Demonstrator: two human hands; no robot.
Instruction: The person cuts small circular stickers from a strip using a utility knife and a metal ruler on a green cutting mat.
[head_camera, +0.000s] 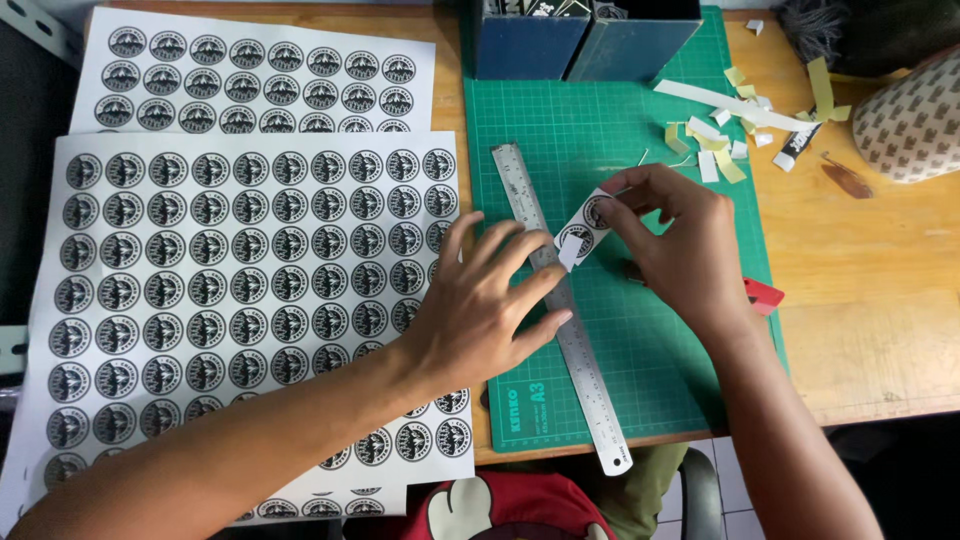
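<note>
At the desk's left edge lie two sticker sheets (250, 300), each printed with rows of round black emblems, the nearer one overlapping the farther. The left hand (480, 300) rests flat with fingers spread and released, its fingertips on the steel ruler (560, 300), which runs diagonally down the green cutting mat (650, 370) near the desk's front edge. Just right of the ruler, the right hand (680, 240) pinches a cut strip of stickers (583, 228) between thumb and fingertips, lifted above the mat. A red tool (765, 295) peeks from under that wrist. Judging by this, a strip has just been cut free; separating it further would call for steady ruler pressure. Paper offcuts (730, 130) litter the far right corner.
</note>
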